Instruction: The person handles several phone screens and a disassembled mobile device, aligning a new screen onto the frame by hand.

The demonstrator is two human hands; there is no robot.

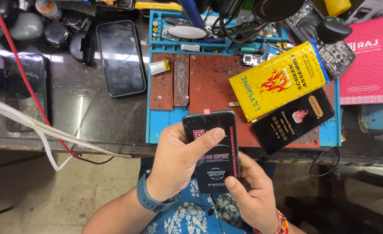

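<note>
Item: black phone screen, held upright over the surface edge, near my lap. I cannot see its lower left corner, hidden under the left hand, which grips it, thumb across the face. Right hand clasps the bottom edge, wrist cut off. Beyond: yellow box, blue mat.

Three phones, two screen packets
</note>
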